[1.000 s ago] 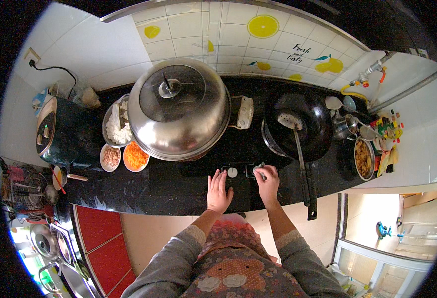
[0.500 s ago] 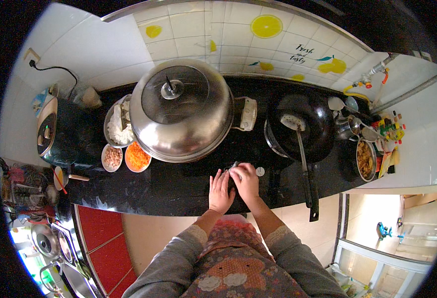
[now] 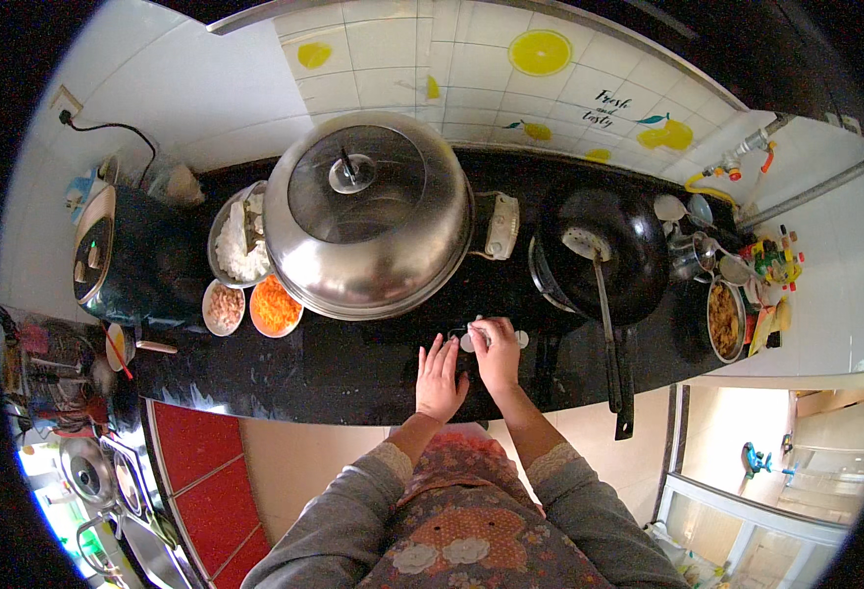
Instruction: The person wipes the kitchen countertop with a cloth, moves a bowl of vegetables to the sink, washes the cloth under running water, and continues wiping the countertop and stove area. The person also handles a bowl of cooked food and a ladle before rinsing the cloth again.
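Observation:
My left hand (image 3: 441,381) lies flat on the black cooktop (image 3: 373,368), its fingers stretched and pointing away from me. Just to its right, my right hand (image 3: 497,355) has its fingers curled round a pale round stove knob (image 3: 467,343), partly hidden by the thumb and fingers. A second round knob (image 3: 521,339) shows right of that hand. Beyond my hands to the left stands a large steel pan with a domed lid (image 3: 368,236). To the right, a black wok (image 3: 633,255) sits on the burner with a slotted skimmer (image 3: 589,243) resting in it.
Bowls of diced pink meat (image 3: 224,308), chopped carrot (image 3: 275,307) and white rice (image 3: 240,257) stand left of the lidded pan. A dark rice cooker (image 3: 128,255) is further left. The wok's handle (image 3: 625,393) juts over the front edge. A dish of brown food (image 3: 724,319) stands right.
My right hand has turned and shifted slightly right, away from my left fingers, and more of the knob shows. My left hand stays flat. The whole view has shifted a little.

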A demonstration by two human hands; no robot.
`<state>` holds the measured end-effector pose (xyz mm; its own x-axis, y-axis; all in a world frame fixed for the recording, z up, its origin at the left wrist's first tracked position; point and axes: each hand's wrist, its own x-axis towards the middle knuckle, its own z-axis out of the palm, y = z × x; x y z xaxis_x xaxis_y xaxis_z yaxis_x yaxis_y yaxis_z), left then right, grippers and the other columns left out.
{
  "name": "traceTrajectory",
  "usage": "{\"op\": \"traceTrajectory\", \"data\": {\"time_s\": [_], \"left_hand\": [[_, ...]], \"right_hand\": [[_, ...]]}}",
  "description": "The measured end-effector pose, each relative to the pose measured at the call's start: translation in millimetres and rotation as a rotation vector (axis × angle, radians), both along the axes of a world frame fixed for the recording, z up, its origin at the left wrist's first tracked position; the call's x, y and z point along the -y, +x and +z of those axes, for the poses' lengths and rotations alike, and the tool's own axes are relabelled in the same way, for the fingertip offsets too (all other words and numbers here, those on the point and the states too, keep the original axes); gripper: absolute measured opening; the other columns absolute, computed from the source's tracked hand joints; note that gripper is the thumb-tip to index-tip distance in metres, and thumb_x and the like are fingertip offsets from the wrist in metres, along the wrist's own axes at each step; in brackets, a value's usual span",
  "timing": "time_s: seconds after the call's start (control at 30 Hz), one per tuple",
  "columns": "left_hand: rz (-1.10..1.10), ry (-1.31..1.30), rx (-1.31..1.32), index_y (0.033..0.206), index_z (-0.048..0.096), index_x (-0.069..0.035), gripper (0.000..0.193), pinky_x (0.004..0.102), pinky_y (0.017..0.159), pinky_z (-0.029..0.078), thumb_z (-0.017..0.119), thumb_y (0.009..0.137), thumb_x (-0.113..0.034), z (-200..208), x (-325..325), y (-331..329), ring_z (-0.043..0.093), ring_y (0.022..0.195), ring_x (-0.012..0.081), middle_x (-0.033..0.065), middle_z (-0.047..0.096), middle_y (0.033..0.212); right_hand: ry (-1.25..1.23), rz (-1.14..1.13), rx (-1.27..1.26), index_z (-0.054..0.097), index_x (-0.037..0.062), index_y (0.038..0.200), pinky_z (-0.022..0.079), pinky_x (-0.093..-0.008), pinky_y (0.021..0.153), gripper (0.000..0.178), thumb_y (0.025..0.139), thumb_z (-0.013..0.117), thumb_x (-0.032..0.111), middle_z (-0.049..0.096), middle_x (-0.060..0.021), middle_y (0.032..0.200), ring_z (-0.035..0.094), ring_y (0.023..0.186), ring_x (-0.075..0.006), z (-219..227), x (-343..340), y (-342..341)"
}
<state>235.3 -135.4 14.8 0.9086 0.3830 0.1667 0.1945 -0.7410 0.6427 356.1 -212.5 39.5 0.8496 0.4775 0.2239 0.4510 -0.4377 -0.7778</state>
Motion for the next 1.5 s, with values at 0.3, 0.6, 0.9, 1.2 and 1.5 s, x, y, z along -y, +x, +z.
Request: {"op": "traceTrajectory", "data": {"time_s": [0.3,0.6,0.9,1.2,1.5], "left_hand": [[0.096,0.043,0.020,0.143,0.034,-0.003,0.073,0.0597,0.113,0.019,0.062,0.077,-0.014,-2,-19,-25,0.030,0.139,0.0376,0.0145,0.042,0.144],[0.208,0.048,0.064,0.141,0.037,-0.001,0.060,0.0589,0.113,0.019,0.054,0.086,-0.015,-2,-24,-44,0.032,0.139,0.0363,0.0147,0.044,0.141],[0.224,0.011,0.062,0.141,0.037,-0.001,0.055,0.0580,0.114,0.016,0.049,0.091,-0.020,1,-27,-50,0.031,0.139,0.0363,0.0155,0.043,0.142],[0.180,0.012,0.046,0.142,0.037,-0.001,0.054,0.0575,0.114,0.017,0.048,0.093,-0.021,-2,-24,-46,0.030,0.139,0.0363,0.0156,0.044,0.141],[0.155,0.008,0.065,0.141,0.038,-0.003,0.055,0.0571,0.113,0.019,0.054,0.090,-0.018,-8,-17,-35,0.031,0.139,0.0350,0.0131,0.044,0.142]], "right_hand": [[-0.403,0.169,0.317,0.051,0.0014,0.130,0.035,-0.0469,0.106,0.040,0.092,0.055,0.010,0.048,-0.0108,0.137,0.047,0.125,-0.0284,-26,61,-54],[-0.444,0.397,0.276,0.046,-0.0025,0.135,0.026,-0.0521,0.112,0.050,0.090,0.052,0.017,0.039,-0.0136,0.147,0.036,0.138,-0.0277,-18,2,-86],[-0.501,0.301,0.222,0.038,-0.0026,0.141,0.025,-0.0581,0.110,0.061,0.091,0.053,0.029,0.028,-0.0172,0.152,0.028,0.142,-0.0324,-15,1,-92],[-0.563,0.346,0.229,0.041,0.0067,0.141,0.022,-0.0569,0.112,0.058,0.091,0.057,0.030,0.029,-0.0091,0.153,0.027,0.143,-0.0246,-15,19,-79],[-0.534,0.270,0.227,0.038,-0.0025,0.140,0.028,-0.0481,0.112,0.061,0.088,0.060,0.020,0.033,-0.0183,0.148,0.033,0.138,-0.0326,-17,53,-46]]}}
